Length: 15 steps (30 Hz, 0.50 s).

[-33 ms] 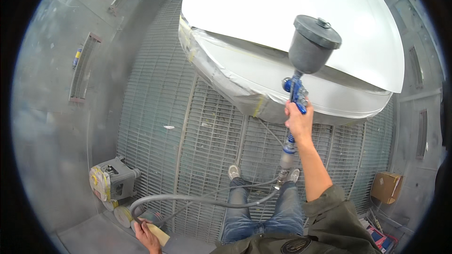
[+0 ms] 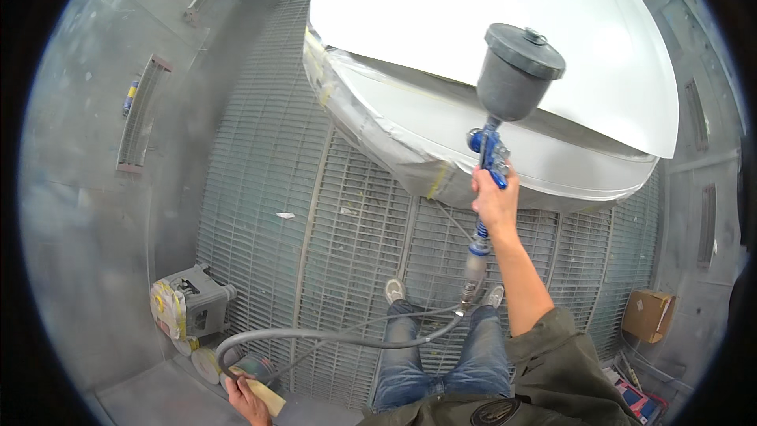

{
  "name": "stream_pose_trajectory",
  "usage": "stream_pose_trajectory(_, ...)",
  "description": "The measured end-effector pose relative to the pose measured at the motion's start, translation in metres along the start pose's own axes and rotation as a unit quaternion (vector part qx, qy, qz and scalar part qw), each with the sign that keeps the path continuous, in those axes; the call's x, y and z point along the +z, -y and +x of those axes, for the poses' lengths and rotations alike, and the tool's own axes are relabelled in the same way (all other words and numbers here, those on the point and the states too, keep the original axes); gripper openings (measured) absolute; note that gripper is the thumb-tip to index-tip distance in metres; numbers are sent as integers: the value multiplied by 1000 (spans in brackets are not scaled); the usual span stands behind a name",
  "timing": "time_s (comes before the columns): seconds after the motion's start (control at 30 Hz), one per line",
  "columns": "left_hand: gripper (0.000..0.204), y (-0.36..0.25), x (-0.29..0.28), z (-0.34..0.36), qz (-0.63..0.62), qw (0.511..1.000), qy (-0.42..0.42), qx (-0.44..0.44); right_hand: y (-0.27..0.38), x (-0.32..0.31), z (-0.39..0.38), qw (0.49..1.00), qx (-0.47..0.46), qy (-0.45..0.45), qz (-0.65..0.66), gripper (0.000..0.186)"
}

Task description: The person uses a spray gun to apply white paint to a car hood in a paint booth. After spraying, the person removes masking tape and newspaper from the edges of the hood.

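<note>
Right hand (image 2: 497,199): fingers wrapped around the grip of a blue gravity-feed spray gun (image 2: 490,150), with no gap showing between them and the handle.
Spray gun: held up off the grated floor (image 2: 260,189), in front of the white bodywork, toward the floor's right edge; a grey lidded paint cup (image 2: 514,83) sits on top, tilted slightly.
Air line: a cylindrical fitting (image 2: 475,268) hangs below the grip, and from its metal end a thick grey hose (image 2: 331,335) runs leftward in a loop.
Left hand (image 2: 250,404): at the floor's near edge, fingers curled in by the bottom of the hose loop and a pale yellow pad (image 2: 270,400), seemingly holding both; how tightly, I cannot tell.
White bodywork (image 2: 489,8): over the floor's far right part, a broad upper panel above a curved lower one, with masking sheet (image 2: 355,126) and yellow tape (image 2: 435,179) along the lower side.
Near left corner of the floor: a grey boxy unit (image 2: 206,300) with a taped front.
Near right corner: a cardboard box (image 2: 649,314) by the wall (image 2: 714,284).
Wearer: blue jeans (image 2: 398,359) and pale shoes (image 2: 394,291) on the grating.
</note>
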<state>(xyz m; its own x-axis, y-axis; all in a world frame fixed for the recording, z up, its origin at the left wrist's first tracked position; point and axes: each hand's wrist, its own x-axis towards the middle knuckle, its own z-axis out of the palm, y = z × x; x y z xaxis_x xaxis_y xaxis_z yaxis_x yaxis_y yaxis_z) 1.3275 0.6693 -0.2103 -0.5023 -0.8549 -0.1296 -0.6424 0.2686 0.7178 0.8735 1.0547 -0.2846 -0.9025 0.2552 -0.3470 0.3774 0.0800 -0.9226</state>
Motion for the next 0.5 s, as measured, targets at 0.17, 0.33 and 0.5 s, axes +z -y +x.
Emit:
stream_pose_trajectory(0.17, 23, 40, -38, 23, 93, 995, -43, 8, 0, 128, 2, 997, -57, 17, -53, 54)
stream_pose_trajectory(0.33, 31, 45, -49, 25, 158, 985, -59, -28, 0, 237, 11, 987, -141, 57, -56, 61)
stream_pose_trajectory(0.5, 35, 69, -57, 21, 115, 989, -75, -54, -29, 299, 35, 987, -138, 58, -57, 64)
